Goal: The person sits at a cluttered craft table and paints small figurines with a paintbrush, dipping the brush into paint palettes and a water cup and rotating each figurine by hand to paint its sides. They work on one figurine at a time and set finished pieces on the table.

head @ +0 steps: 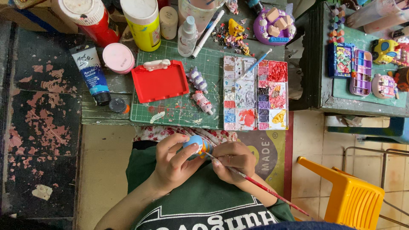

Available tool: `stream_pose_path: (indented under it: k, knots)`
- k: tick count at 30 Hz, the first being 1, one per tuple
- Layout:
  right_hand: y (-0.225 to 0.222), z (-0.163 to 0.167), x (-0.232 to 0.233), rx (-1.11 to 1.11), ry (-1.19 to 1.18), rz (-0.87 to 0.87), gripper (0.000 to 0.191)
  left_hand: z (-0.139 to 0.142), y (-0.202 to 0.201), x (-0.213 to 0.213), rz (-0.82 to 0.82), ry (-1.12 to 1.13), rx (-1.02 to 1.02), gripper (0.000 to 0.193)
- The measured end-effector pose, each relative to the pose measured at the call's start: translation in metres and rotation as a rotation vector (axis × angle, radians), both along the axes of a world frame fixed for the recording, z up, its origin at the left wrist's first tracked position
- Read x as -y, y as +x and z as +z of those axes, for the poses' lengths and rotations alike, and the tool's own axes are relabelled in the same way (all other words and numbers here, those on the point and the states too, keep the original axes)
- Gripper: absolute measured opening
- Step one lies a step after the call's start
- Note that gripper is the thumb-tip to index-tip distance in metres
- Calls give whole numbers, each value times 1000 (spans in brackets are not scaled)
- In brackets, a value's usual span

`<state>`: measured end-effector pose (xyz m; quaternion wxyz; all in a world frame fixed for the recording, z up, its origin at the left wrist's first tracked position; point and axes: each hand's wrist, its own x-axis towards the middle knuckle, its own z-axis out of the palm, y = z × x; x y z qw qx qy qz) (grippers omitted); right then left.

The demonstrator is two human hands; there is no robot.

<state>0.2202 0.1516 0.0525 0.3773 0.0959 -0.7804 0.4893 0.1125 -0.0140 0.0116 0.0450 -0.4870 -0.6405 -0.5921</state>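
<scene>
Blue figurine between curled hands

Brush tip hidden behind blue figurine.

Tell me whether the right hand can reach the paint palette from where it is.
Probably yes: the right hand, holding a brush, sits just below the paint palette, with nothing between them.

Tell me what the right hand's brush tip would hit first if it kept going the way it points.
The right hand aims the brush up-left; its tip is already at the small blue figure held in the left hand, so it likely meets that first.
</scene>
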Motion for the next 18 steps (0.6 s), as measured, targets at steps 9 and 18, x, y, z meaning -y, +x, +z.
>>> stream_pose_path:
  k: [9,18]
  knots:
    - [10,-10,9,55,-189,-38,22,3,-1,-1,16,15,-18,76]
    - [5,-9,5,31,-110,16,25,3,0,0,24,18,-15,74]
